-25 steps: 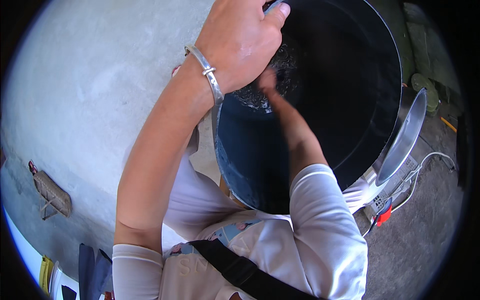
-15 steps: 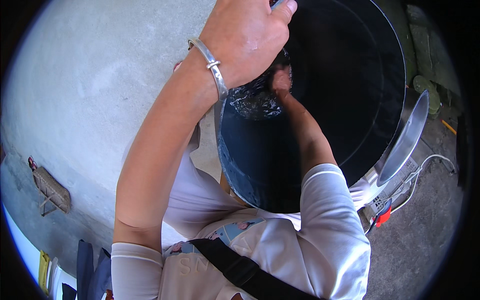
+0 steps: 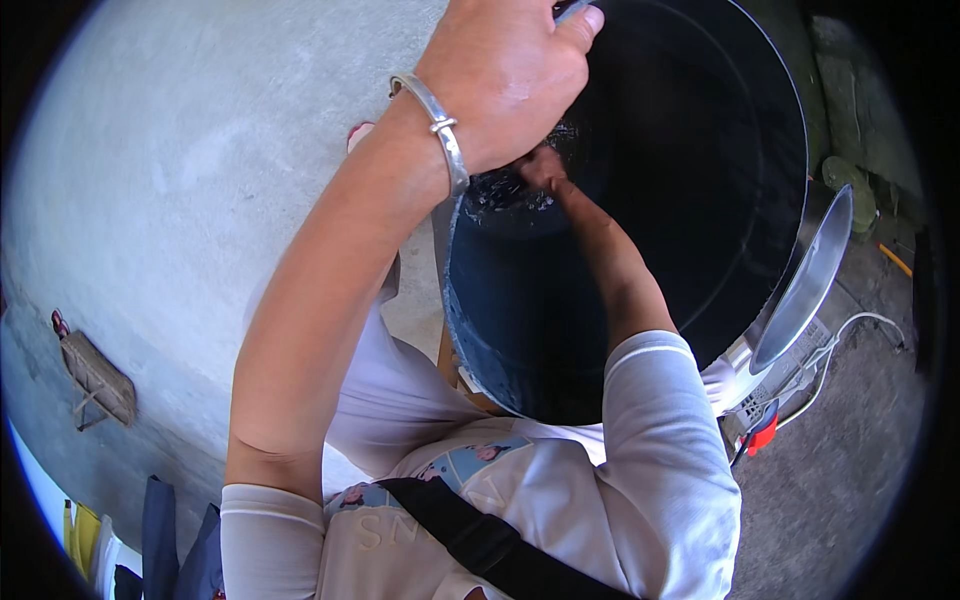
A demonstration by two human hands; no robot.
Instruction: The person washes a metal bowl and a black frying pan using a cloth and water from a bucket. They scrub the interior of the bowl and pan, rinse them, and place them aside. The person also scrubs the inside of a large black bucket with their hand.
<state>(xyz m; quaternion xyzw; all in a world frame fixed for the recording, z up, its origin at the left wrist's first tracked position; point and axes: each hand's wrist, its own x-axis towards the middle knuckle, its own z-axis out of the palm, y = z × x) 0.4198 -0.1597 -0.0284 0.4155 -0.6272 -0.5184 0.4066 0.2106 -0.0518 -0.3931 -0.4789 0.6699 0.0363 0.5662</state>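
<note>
A large dark tub (image 3: 690, 200) stands tilted in front of me, its opening toward me. At the top, my left hand (image 3: 515, 75), with a silver bracelet on its wrist, is closed on what looks like the tub's rim (image 3: 573, 10); the fingers are mostly hidden and the thumb shows. My right forearm reaches down inside the tub. My right hand (image 3: 543, 168) is low in there, blurred, with its fingers unclear, beside rippling water (image 3: 508, 195). Whether it holds anything is not visible.
On the right, a shiny metal basin or lid (image 3: 805, 280) leans near a grey perforated crate (image 3: 798, 360), a white cable (image 3: 828, 375) and a red object (image 3: 763, 437). A small stool (image 3: 98, 378) stands on the concrete floor (image 3: 210, 180) at left. Dark cloth-like items (image 3: 160, 530) are at lower left.
My right hand has moved slightly left and down inside the tub, and less of the churned water shows. My left hand keeps its hold, shifted slightly to the right.
</note>
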